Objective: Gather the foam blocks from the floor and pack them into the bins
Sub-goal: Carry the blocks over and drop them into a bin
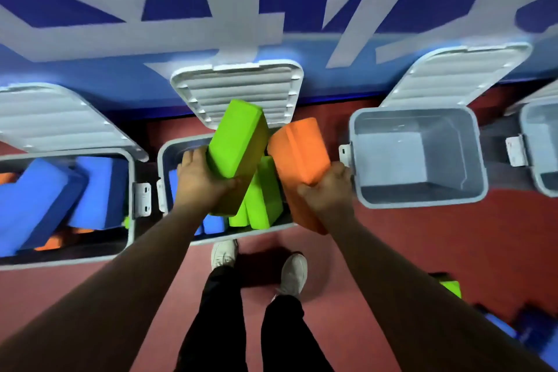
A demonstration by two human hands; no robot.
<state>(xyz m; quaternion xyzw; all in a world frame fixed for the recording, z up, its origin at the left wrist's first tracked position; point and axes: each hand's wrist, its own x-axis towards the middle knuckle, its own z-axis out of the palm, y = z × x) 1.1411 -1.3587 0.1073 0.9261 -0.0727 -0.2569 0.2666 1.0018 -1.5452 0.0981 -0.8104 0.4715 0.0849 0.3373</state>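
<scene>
Holding what, the left hand?

A lime-green foam block, with fingers and thumb clamped round its lower end. The block tilts up and away over the middle bin.

And the right hand?

It grips an orange foam block by its near edge. That block is just beside the green one, over the same bin's right rim.

What lies in the middle bin?

More green blocks standing on end, and blue ones low at its near side. Its lid leans open against the blue wall.

The other bins?

The left bin holds big blue blocks with orange pieces beneath. The right bin stands open, just beside the orange block.

Anything on the floor?

A green block and blurred blue ones lie at the lower right on the red floor, well apart from the bins.
</scene>
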